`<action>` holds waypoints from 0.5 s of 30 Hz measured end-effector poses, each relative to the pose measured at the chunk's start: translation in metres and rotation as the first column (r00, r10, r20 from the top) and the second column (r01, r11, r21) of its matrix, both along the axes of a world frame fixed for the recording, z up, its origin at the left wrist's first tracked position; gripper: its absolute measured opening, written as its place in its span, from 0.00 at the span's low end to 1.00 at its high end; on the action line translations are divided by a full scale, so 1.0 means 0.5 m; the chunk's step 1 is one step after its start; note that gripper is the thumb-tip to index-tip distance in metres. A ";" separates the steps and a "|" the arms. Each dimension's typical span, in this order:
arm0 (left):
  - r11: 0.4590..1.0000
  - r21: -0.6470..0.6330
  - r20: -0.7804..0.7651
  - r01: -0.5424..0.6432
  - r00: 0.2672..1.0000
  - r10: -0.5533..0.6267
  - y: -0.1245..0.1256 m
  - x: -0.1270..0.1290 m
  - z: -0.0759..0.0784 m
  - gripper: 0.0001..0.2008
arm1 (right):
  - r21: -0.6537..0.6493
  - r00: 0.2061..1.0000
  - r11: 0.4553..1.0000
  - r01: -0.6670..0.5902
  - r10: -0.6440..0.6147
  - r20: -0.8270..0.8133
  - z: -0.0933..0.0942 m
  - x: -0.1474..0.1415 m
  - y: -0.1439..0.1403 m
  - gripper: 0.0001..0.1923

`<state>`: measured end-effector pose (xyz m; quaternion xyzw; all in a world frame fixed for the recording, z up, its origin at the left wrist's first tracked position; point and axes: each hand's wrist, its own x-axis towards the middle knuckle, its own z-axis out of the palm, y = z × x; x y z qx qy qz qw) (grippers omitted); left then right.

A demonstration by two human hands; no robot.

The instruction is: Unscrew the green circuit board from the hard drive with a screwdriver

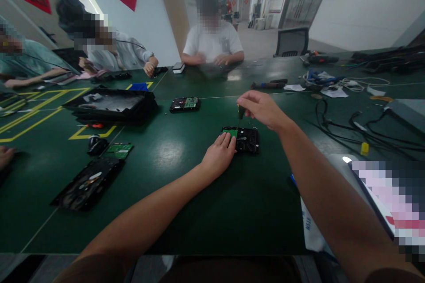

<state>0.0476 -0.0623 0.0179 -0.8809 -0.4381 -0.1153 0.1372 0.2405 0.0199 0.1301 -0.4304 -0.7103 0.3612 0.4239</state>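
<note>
A black hard drive (pixel 247 139) with a green circuit board on its left end lies on the dark green table (pixel 186 185) in front of me. My left hand (pixel 219 155) rests on the drive's left edge, fingers over the green board. My right hand (pixel 262 107) hovers above the drive and grips a small screwdriver (pixel 240 115) held upright, its tip pointing down at the board.
Another hard drive (pixel 185 104) lies farther back. At left are a black tray stack (pixel 111 105), a loose green board (pixel 119 149) and an opened drive (pixel 88 184). Cables (pixel 352 121) sprawl at right. Several people sit at the far and left sides.
</note>
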 end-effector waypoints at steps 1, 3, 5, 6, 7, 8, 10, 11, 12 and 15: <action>1.000 -0.001 -0.001 0.001 1.000 -0.001 0.000 0.000 0.000 0.22 | -0.006 1.000 1.000 0.007 -0.007 -0.003 0.001 -0.001 -0.001 0.13; 1.000 -0.001 -0.003 0.000 1.000 0.000 0.001 0.000 -0.001 0.22 | -0.020 1.000 1.000 0.001 -0.001 -0.011 0.003 -0.003 -0.003 0.12; 1.000 0.000 -0.006 -0.006 1.000 0.006 0.001 0.000 0.000 0.22 | -0.029 0.999 0.999 -0.025 0.024 -0.025 0.005 -0.004 -0.004 0.13; 1.000 -0.001 -0.007 -0.007 1.000 0.007 0.001 0.000 0.000 0.22 | -0.035 0.999 0.999 -0.037 0.036 -0.033 0.005 -0.005 -0.003 0.13; 1.000 -0.001 -0.008 -0.007 1.000 0.007 0.001 0.000 0.000 0.22 | -0.044 0.998 0.998 -0.045 0.043 -0.043 0.005 -0.005 -0.003 0.14; 1.000 0.000 -0.008 -0.006 1.000 0.006 0.001 0.000 0.000 0.23 | -0.054 0.998 0.997 -0.048 0.045 -0.054 0.006 -0.006 -0.002 0.14; 1.000 0.003 -0.010 0.001 1.000 -0.001 0.001 0.000 0.000 0.23 | -0.073 0.997 0.996 -0.046 0.041 -0.069 0.006 -0.005 0.000 0.15; 1.000 0.005 -0.011 0.004 1.000 -0.003 0.001 -0.001 0.000 0.23 | -0.074 0.997 0.996 -0.040 0.035 -0.065 0.006 -0.005 0.001 0.14; 1.000 0.008 -0.011 0.004 1.000 -0.004 0.001 -0.001 -0.001 0.23 | -0.066 0.998 0.997 -0.032 0.028 -0.053 0.005 -0.004 0.001 0.14; 1.000 0.013 -0.006 0.000 1.000 0.000 0.001 -0.001 -0.003 0.23 | -0.026 1.000 1.000 0.001 -0.002 -0.006 0.002 -0.002 0.002 0.14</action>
